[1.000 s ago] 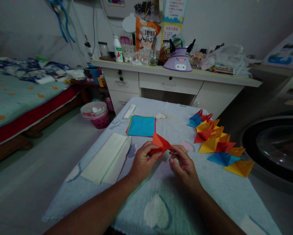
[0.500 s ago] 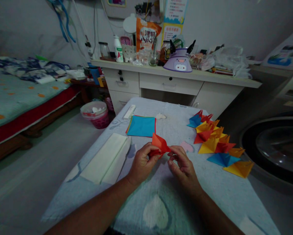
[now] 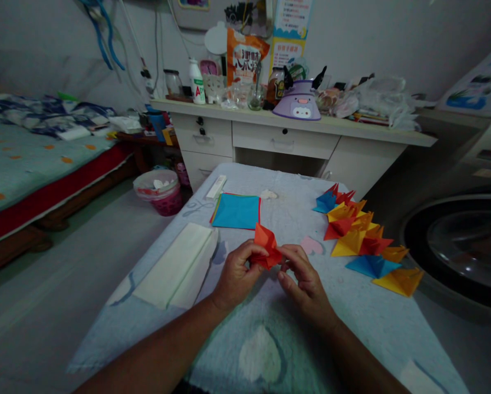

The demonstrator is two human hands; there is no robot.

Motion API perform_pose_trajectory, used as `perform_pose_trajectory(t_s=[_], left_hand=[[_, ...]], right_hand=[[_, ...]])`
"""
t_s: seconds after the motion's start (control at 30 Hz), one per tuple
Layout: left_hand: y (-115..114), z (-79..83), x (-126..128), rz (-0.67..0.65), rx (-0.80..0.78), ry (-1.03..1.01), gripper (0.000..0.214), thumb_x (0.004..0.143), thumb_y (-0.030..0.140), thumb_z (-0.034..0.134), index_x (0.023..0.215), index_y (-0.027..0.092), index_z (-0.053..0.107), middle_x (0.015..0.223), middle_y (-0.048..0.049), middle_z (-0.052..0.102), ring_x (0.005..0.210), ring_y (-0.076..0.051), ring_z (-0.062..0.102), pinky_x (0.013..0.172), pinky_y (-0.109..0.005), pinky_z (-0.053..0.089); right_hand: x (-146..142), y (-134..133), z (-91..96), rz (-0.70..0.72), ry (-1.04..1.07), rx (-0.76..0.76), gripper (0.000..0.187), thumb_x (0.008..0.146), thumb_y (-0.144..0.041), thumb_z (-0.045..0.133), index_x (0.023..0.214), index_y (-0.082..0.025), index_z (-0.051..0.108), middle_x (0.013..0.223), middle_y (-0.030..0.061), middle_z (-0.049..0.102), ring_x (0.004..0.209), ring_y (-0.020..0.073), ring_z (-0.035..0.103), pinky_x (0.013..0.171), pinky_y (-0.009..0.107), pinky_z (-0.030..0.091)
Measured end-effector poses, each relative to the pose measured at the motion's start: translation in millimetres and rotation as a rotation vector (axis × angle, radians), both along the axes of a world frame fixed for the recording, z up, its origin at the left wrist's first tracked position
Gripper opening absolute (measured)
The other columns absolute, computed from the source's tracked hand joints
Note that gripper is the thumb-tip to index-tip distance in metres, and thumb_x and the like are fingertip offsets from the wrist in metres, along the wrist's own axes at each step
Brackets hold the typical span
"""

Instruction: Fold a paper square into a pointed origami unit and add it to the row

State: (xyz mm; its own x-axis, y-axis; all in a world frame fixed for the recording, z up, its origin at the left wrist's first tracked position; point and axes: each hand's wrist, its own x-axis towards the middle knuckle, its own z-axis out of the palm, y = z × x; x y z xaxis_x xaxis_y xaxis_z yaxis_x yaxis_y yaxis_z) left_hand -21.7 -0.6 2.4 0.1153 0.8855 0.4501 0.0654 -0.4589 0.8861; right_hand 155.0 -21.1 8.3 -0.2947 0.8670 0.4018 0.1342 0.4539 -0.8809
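Pale blue cloth [image 3: 223, 345] printed with hearts covers the table, which stands in a dim room. Above its middle is the folded red-orange paper [image 3: 265, 245], raised in front of the person. The left hand [image 3: 237, 273] pinches it between thumb and fingers; the right hand [image 3: 308, 284] has its fingers curled, with fingertips at the paper's right edge, though whether they grip it I cannot tell. Just beyond lies a stack of square sheets [image 3: 236, 212], blue on top, red and yellow showing at the edges. To the left rests a cream-coloured packet [image 3: 175, 268]; along the right runs a cluster of folded paper pieces [image 3: 379, 246] in blue, red, yellow and orange. Farther out are a white cabinet [image 3: 253, 137], a bed [image 3: 27, 158] on the left and a washing machine [image 3: 454, 180] on the right.
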Motion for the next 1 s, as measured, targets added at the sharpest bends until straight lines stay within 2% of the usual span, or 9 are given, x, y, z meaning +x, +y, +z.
perform_pose_trajectory(t_s=[0.3, 0.47, 0.83, 1.0], left_hand=[[0, -5.6, 0, 0.004, -0.007, 0.008, 0.022, 0.076, 0.002, 0.056, 0.088, 0.020, 0.061, 0.084, 0.0023, 0.061, 0.077, -0.011, 0.058, 0.072, -0.020, 0.044], [-2, -6.3, 2, 0.023, -0.031, 0.029, 0.016, 0.080, 0.011, 0.063, 0.093, 0.020, 0.059, 0.080, 0.0031, 0.058, 0.072, -0.010, 0.056, 0.068, -0.021, 0.044], [-2, 4.6, 2, -0.048, 0.064, 0.110, 0.006, 0.083, 0.014, 0.066, 0.088, 0.018, 0.065, 0.082, -0.0008, 0.063, 0.074, -0.011, 0.058, 0.066, -0.021, 0.044], [-2, 5.2, 3, -0.029, 0.056, 0.110, 0.005, 0.081, 0.012, 0.067, 0.083, 0.017, 0.065, 0.078, 0.0000, 0.061, 0.070, -0.010, 0.057, 0.064, -0.020, 0.043]], right_hand=[[-1, 0, 3.3, 0.014, -0.019, -0.003, 0.041, 0.092, -0.027, 0.054, 0.132, -0.034, 0.054, 0.114, 0.0053, 0.049, 0.095, 0.0176, 0.053, 0.082, 0.033, 0.047], [-1, -1, 3.4, 0.018, -0.046, 0.009, 0.038, 0.092, -0.026, 0.053, 0.130, -0.033, 0.056, 0.111, 0.0048, 0.049, 0.097, 0.0181, 0.053, 0.084, 0.033, 0.046], [1, 2, 4.5, -0.005, -0.025, 0.009, 0.021, 0.093, -0.026, 0.054, 0.110, -0.029, 0.064, 0.105, 0.0052, 0.052, 0.099, 0.0197, 0.053, 0.082, 0.033, 0.047], [1, 2, 1.7, -0.071, 0.036, 0.011, 0.021, 0.091, -0.025, 0.056, 0.112, -0.028, 0.060, 0.107, 0.0055, 0.053, 0.099, 0.0198, 0.054, 0.083, 0.033, 0.047]])
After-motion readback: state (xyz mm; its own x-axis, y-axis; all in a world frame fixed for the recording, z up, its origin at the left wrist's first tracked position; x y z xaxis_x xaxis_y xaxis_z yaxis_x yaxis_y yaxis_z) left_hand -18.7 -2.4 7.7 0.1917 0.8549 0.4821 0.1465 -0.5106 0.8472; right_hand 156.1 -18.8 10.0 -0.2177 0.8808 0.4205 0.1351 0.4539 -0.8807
